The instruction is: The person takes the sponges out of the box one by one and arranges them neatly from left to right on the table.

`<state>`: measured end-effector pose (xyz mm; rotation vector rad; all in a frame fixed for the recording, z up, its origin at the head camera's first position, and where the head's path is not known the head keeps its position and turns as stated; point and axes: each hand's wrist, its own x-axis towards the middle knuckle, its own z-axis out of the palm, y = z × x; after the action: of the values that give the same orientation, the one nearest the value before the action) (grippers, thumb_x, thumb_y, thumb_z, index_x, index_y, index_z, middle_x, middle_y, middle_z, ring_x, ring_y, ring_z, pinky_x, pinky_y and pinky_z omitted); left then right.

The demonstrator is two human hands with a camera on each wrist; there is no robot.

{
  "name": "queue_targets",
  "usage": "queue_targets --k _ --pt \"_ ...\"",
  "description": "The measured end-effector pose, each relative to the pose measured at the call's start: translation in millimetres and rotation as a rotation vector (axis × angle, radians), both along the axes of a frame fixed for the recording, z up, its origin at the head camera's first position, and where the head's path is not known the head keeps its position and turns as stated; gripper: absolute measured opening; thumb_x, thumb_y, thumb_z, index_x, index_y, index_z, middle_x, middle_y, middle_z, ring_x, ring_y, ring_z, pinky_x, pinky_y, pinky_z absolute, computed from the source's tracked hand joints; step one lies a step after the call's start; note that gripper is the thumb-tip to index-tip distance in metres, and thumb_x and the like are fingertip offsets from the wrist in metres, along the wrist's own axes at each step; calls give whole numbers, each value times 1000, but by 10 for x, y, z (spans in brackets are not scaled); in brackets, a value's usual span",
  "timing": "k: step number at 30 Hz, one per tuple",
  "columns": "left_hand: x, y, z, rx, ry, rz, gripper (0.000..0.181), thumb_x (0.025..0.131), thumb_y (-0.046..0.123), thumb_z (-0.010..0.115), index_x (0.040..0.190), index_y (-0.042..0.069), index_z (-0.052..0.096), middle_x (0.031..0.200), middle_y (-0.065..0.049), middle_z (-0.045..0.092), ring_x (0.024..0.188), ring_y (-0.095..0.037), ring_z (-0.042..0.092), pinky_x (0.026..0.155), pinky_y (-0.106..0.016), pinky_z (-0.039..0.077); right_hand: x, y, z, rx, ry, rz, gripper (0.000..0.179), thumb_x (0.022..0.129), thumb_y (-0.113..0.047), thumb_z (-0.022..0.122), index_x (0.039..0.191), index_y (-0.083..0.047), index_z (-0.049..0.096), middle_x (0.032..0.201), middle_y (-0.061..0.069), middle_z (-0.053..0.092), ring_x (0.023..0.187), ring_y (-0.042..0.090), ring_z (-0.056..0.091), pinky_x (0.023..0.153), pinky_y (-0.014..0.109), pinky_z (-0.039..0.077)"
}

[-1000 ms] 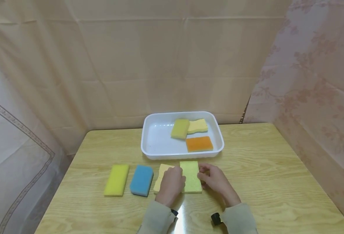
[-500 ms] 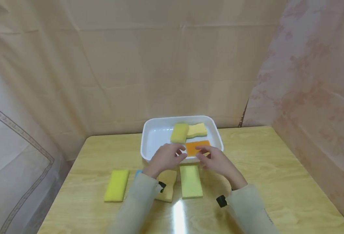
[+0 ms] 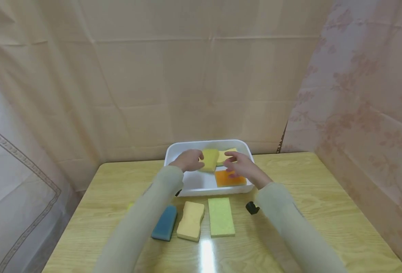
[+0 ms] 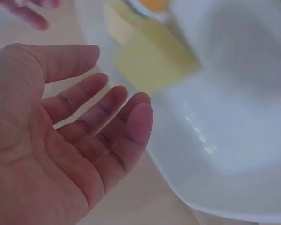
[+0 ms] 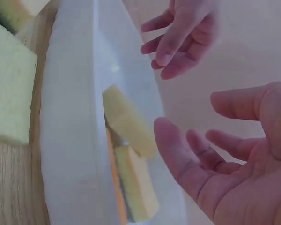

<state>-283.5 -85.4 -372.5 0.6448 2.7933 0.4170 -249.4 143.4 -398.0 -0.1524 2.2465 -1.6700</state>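
Both hands reach over the white tray [image 3: 201, 192] with nothing in their grasp. My left hand [image 3: 188, 160], its fingers loosely bent, is nearest the yellow sponge [image 3: 208, 162] lying in the tray. In the left wrist view that sponge [image 4: 154, 61] appears beyond the fingertips, apart from them. My right hand [image 3: 245, 168] hovers above the orange sponge [image 3: 226, 180] and close to a pale wavy sponge [image 3: 222, 157], partly covering both. In the right wrist view its thumb and fingers are spread apart, with the tray's sponges behind them.
On the wooden table before the tray lie a blue sponge [image 3: 164, 224], a cream wavy sponge [image 3: 191, 222] and a pale green sponge [image 3: 221, 217]. The left sleeve hides nearly all of another yellow sponge [image 3: 130, 206]. A beige curtain [image 3: 153, 83] hangs behind the table.
Both hands have left the pale green sponge, which stays on the table in the row, and moved forward over the tray. The view has tilted slightly up.
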Motion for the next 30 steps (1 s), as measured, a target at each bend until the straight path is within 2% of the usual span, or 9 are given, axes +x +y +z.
queue_targets --k 3,7,12,15,19,21,26,30 --pt "-137 -5 -119 -35 -23 20 41 95 21 62 130 -1 61 132 -15 63 123 -31 58 106 -41 44 -144 -76 -48 -64 -82 -37 61 103 -16 60 155 1 33 142 27 48 119 43 57 88 41 58" --pt "-281 44 -289 -31 -77 86 52 95 23 63 140 -3 52 142 -18 56 132 -32 51 111 -41 40 -311 -138 -107 -127 -167 -64 66 103 -17 59 157 2 26 150 26 41 133 47 46 99 46 52" --pt "-435 95 -408 -30 -101 163 55 94 22 63 140 -4 49 141 -19 56 129 -32 54 108 -41 43 -511 -115 -192 -41 -216 -99 71 103 -20 59 158 2 20 155 25 35 136 47 42 101 45 50" --pt "-500 95 -423 -11 -106 186 55 95 21 62 141 -4 48 140 -20 56 128 -32 55 107 -41 44 -607 -78 -221 -45 -253 -147 72 103 -19 58 159 2 18 159 24 30 138 45 40 103 44 49" --pt "-566 85 -399 40 -89 225 58 97 21 59 147 -3 43 146 -20 52 135 -33 49 112 -41 39 -696 -53 -226 -82 -274 -187 75 104 -19 57 161 0 13 163 21 22 141 43 37 107 44 45" --pt "-588 94 -393 52 -86 224 61 97 23 58 149 -4 41 150 -20 48 138 -33 45 115 -41 36 -720 -56 -231 -95 -278 -189 77 104 -19 57 161 -1 10 164 21 21 142 43 35 108 44 44" --pt "-600 149 -431 63 -151 193 65 97 28 53 152 -5 38 152 -20 46 138 -31 46 115 -38 35 -734 -99 -245 -113 -297 -179 80 102 -17 59 162 -3 7 165 21 19 142 44 34 109 45 43" --pt "-539 180 -434 118 -210 243 66 95 27 52 152 -3 37 150 -19 48 131 -31 51 110 -39 41 -735 -162 -253 -114 -292 -151 80 102 -16 58 161 -1 6 165 22 16 143 45 33 110 46 42"
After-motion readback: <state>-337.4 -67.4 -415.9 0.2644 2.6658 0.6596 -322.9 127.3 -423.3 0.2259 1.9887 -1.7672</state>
